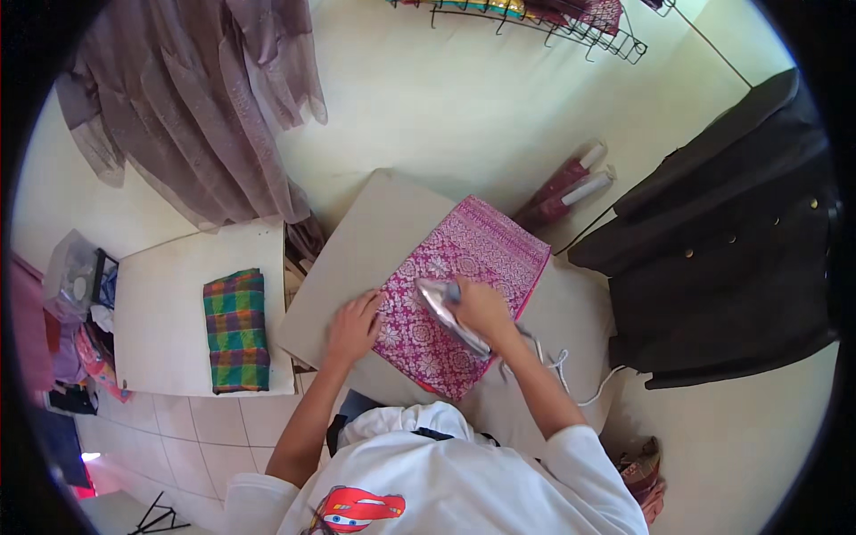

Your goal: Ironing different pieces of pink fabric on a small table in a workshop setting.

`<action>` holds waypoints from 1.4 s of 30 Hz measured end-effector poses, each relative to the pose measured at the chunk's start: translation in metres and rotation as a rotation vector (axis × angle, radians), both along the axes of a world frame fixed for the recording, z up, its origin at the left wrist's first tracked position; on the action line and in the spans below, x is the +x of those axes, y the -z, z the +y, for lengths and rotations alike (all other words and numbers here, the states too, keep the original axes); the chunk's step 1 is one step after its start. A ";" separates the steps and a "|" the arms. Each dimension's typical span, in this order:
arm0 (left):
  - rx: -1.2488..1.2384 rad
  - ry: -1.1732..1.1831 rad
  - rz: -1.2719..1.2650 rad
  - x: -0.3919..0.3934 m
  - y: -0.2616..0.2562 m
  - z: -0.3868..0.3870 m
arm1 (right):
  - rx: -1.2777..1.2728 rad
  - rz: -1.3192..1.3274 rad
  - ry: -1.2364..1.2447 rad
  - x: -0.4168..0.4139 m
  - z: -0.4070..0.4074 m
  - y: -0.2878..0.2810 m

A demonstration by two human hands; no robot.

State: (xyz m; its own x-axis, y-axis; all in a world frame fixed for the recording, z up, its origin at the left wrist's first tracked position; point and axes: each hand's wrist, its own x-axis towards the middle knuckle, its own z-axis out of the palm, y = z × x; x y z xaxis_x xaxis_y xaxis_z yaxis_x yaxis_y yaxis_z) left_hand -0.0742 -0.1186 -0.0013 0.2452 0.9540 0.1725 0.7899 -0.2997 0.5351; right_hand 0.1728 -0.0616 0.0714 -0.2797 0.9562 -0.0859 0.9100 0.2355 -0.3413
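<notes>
A folded magenta cloth with a silvery floral pattern (421, 348) lies at a slant on the beige padded ironing surface (354, 247). My right hand (480, 309) grips the handle of an electric iron (441, 311), whose metal soleplate is over the middle of the cloth. From the iron's rear, a pale cord (562, 368) trails off to the right. My left hand (354, 326) rests flat at the cloth's left edge, its fingertips touching the border. Part of the cloth is hidden beneath the iron and my right hand.
To the left, a white table (167, 314) bears a folded plaid cloth (237, 331). A mauve sheer garment (200, 114) hangs above it. A black buttoned garment (722, 267) hangs at right, near wrapped fabric rolls (568, 187) against the wall. A wire rack (535, 20) is overhead.
</notes>
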 end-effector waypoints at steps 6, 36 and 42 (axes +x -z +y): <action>0.147 -0.109 -0.021 0.000 0.006 -0.006 | -0.022 -0.070 -0.002 -0.010 -0.028 -0.001; 0.045 -0.136 -0.455 -0.030 0.014 -0.015 | -0.108 -0.063 -0.091 -0.052 -0.073 -0.021; 0.054 -0.137 -0.602 -0.033 0.025 -0.012 | -0.114 -0.102 -0.106 -0.073 -0.072 -0.018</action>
State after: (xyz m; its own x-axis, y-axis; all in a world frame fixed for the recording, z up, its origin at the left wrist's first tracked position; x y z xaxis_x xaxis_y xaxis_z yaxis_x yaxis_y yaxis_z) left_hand -0.1070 -0.1305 -0.0266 -0.0340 0.9560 0.2914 0.3875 -0.2562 0.8856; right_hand 0.1001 -0.1336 0.0894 -0.3629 0.9042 -0.2253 0.9133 0.2972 -0.2786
